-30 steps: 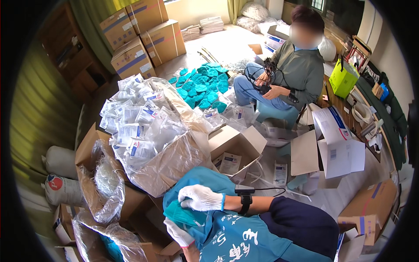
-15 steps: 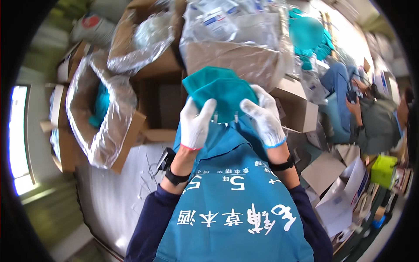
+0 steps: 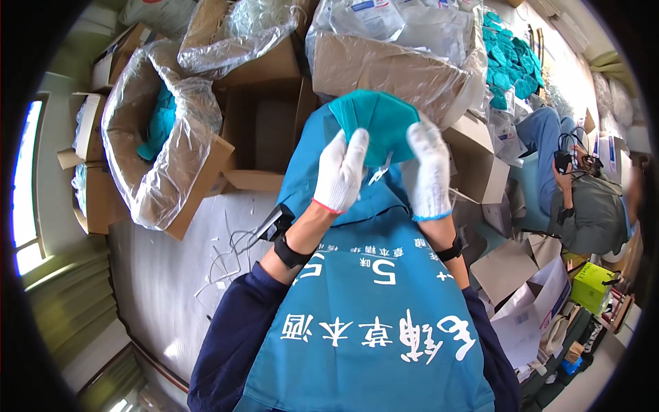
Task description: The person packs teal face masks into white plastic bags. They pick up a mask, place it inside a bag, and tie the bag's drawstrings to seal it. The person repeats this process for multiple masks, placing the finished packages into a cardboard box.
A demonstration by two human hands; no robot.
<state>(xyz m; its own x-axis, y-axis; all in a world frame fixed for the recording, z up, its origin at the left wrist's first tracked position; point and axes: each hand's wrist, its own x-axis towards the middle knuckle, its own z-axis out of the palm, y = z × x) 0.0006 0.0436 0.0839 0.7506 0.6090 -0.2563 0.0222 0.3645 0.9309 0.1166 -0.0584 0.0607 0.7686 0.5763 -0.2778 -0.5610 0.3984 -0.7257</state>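
Observation:
In front of my chest, my left hand (image 3: 341, 172), in a white knit glove with a red cuff, pinches teal face masks (image 3: 384, 123) between thumb and fingers. They look many-sided and fanned into folds at the left; how many lie together I cannot tell. A small white strap or tag dangles below them. My right hand (image 3: 430, 172), gloved in white with a blue cuff, is at their right edge. Its fingers are blurred by motion, so whether they grip the masks is unclear. The masks are above my blue apron (image 3: 371, 309).
Ahead stand an open brown carton (image 3: 257, 130) and a plastic-lined box (image 3: 206, 147) with teal items inside. A large carton (image 3: 391, 72) holds plastic-wrapped packs. At right, a seated person (image 3: 590, 206) holds a dark device, near a teal pile (image 3: 511, 58). Loose cords (image 3: 230, 257) lie on the floor.
The two spread-out teal masks are now overlapped or folded into one fan shape. My hands have moved right in the picture, and the right one has turned more upright. The view has shifted.

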